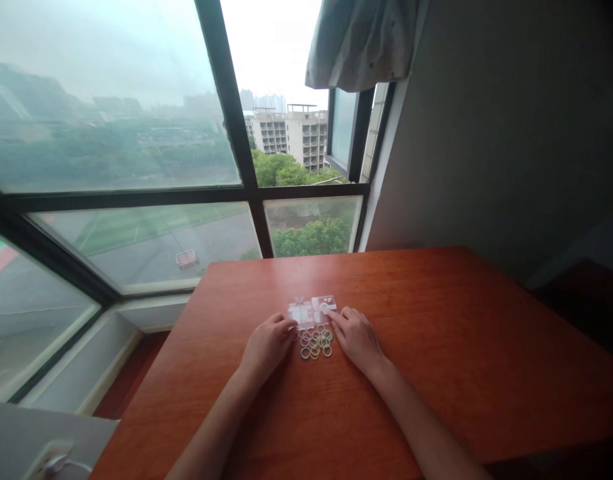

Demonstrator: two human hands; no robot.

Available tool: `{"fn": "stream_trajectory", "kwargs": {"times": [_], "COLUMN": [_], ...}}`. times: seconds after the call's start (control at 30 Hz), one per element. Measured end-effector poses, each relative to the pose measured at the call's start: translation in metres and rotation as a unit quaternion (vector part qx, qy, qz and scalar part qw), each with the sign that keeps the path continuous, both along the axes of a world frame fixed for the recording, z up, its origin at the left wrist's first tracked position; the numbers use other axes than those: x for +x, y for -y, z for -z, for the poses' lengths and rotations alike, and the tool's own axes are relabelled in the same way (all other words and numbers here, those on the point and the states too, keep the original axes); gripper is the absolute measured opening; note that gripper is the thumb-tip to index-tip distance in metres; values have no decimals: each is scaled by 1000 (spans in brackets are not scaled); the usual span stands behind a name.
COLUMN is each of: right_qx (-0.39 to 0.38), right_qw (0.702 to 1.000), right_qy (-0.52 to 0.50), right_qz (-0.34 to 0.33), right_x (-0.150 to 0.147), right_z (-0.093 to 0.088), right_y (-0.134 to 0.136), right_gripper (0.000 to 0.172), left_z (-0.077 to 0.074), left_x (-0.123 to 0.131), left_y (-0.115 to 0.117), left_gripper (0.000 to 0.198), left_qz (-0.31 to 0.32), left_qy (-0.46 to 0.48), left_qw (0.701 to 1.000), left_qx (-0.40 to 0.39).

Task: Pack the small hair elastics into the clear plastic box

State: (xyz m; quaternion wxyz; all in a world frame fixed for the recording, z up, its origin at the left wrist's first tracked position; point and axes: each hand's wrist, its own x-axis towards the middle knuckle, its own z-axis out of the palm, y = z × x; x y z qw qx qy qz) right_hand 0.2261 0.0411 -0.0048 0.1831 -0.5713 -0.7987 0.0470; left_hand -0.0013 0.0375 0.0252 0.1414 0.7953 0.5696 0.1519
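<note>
The clear box, lying w/ small pastel rings at lower centre of the frame on the bench, is prob. light, stiff plastic, a bit slippery and easy to crack, so best held by its side edges; the rings look light, maybe soft, and are best pinched at the rim. The left hand, fingers bent, and the right hand, index reaching out, are at the box's sides, but one can't tell if either grips, b/c fingertips are tiny and glare blurs the box's contents.

Left fingers curl, right fingers point inward.
</note>
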Motion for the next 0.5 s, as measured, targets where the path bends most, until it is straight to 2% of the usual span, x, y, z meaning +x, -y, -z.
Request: {"fn": "stream_trajectory", "kwargs": {"times": [0.33,0.5], "right_qx": [-7,-42], "right_qw": [998,985], "right_qy": [-67,-145], "right_qz": [-13,-83], "right_x": [3,10], "right_z": [3,-4], "right_y": [10,15], "right_gripper": [24,14], "left_z": [-2,-6], "left_x": [-5,-16], "left_y": [8,8], "left_gripper": [24,19], "left_qz": [9,-20], "left_qy": [11,26], "left_qw": [1000,999], "left_qx": [10,38]}}
